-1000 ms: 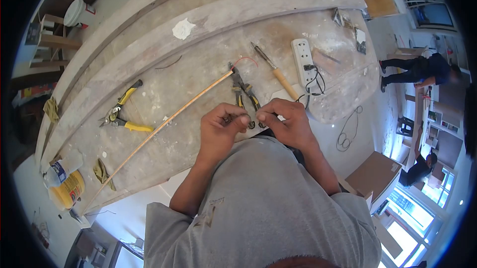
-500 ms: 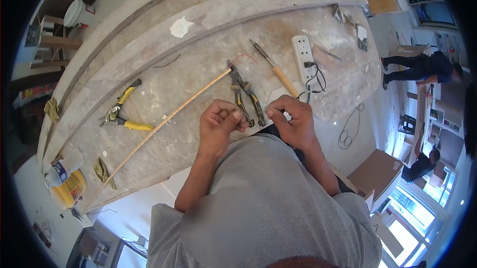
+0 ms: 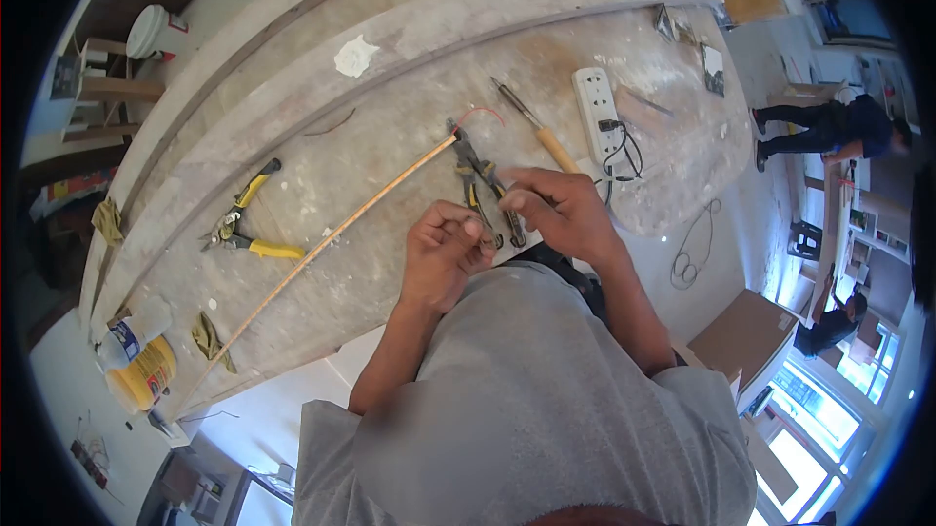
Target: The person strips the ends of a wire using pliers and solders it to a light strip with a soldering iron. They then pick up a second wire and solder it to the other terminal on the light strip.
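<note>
My left hand (image 3: 446,251) is closed in a pinch near the table's front edge. Whatever lies between its fingertips is too small to make out. Beside it, my right hand (image 3: 564,216) is curled, thumb and forefinger close together, with no clear view of anything in them. Just beyond my hands, pliers (image 3: 466,157) with black and yellow handles lie on the table (image 3: 390,263). A long, thin yellowish strip (image 3: 336,233) runs from the near left corner to the pliers' jaws, with a red wire (image 3: 480,111) curving from there. To the right rests a soldering iron (image 3: 554,148) with a wooden handle.
A white power strip (image 3: 595,112) has a black plug in it. Yellow-handled snips (image 3: 239,224) lie on the left. A yellow container (image 3: 148,375) and a clear bottle (image 3: 125,343) stand by the left corner. Long curved pieces (image 3: 409,38) span the far side. Two people are at the right.
My right hand has moved left and slightly up, over the pliers' handles and closer to my left hand. My left hand has shifted slightly right and down, still pinched.
</note>
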Available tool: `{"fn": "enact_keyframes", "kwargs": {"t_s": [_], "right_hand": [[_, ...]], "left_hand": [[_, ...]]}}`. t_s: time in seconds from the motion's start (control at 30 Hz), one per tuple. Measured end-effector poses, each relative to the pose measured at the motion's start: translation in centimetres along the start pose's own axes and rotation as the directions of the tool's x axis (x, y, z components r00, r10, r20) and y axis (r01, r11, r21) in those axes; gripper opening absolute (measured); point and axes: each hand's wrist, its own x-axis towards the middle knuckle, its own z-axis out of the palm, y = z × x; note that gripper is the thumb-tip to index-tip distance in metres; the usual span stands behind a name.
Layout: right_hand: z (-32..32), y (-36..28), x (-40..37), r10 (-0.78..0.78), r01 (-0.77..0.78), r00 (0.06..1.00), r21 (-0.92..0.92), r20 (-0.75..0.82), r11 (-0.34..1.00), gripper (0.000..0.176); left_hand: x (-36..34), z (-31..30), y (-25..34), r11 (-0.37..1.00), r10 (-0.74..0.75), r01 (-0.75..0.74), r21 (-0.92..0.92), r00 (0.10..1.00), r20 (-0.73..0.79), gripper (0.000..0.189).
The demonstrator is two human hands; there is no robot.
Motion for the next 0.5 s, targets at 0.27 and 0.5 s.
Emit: {"fn": "enact_keyframes", "kwargs": {"t_s": [0.27,0.5], "right_hand": [[4.4,1.3,-2.0,0.042,0.006,0.972,0.202,-0.232,0.979,0.015],[1.0,1.4,-1.3,0.251,-0.272,0.961,0.231,0.12,0.934,0.008]], "left_hand": [[0.9,0.9,-0.4,0.988,0.114,-0.131,-0.084,0.978,-0.175,0.009],[1.1,-0.5,0.2,0.91,0.232,-0.227,0.348,0.972,0.027,0.012]]}}
